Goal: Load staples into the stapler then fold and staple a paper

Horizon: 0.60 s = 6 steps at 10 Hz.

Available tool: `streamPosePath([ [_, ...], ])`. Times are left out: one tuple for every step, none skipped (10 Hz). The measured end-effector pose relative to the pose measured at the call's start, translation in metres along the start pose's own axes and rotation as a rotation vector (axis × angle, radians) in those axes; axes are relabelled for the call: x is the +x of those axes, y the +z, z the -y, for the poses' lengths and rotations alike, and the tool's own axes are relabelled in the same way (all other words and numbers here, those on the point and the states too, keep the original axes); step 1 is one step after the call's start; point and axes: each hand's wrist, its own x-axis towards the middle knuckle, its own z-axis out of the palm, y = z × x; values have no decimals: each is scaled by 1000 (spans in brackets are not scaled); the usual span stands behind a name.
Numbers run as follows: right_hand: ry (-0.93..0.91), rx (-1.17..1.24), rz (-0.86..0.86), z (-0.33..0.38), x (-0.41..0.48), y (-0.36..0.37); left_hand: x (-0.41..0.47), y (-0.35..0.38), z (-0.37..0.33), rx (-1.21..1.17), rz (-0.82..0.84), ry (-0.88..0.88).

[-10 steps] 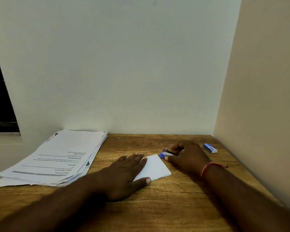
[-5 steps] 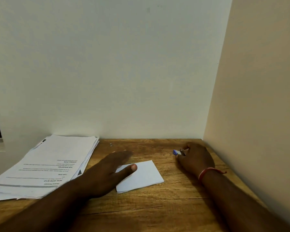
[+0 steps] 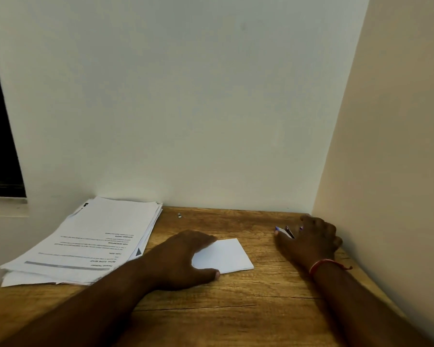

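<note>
Right grip (image 3: 311,241) curls round the blue stapler (image 3: 284,231) at the far right of the worktop (image 3: 236,309). Left grip (image 3: 181,259), fingers spread flat, rests on the folded paper (image 3: 226,256) in the middle. Print on the paper stack (image 3: 93,241) is upside down and blurry.

A: What can you count here?
B: One left hand (image 3: 181,261) and one right hand (image 3: 311,242). That makes two.
A: What else?
B: Just one stapler (image 3: 285,231), little and blue.
A: And white things?
B: One folded paper (image 3: 227,255) and one big pile of sheets (image 3: 93,239). I can't count the sheets in it.
A: More?
B: One tiny metal bit (image 3: 179,215), one red wrist string (image 3: 320,266), one wooden table (image 3: 236,309).
</note>
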Motion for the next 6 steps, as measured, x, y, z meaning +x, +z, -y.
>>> streamPosePath([
  [-52,-21,-27,2,-7,0,-3,-3,2,-10,-20,4],
  [-147,-45,-12,11,-21,-3,-5,1,4,-30,-54,13],
  [-315,-90,17,20,-43,-4,-12,6,4,-21,-88,31],
  [-427,-83,75,23,-66,-10,-17,12,2,21,-124,86],
  [-490,-43,124,16,-96,-15,-29,21,-9,88,-200,95],
  [-522,-39,166,14,-122,-30,-37,22,-16,91,-354,57],
])
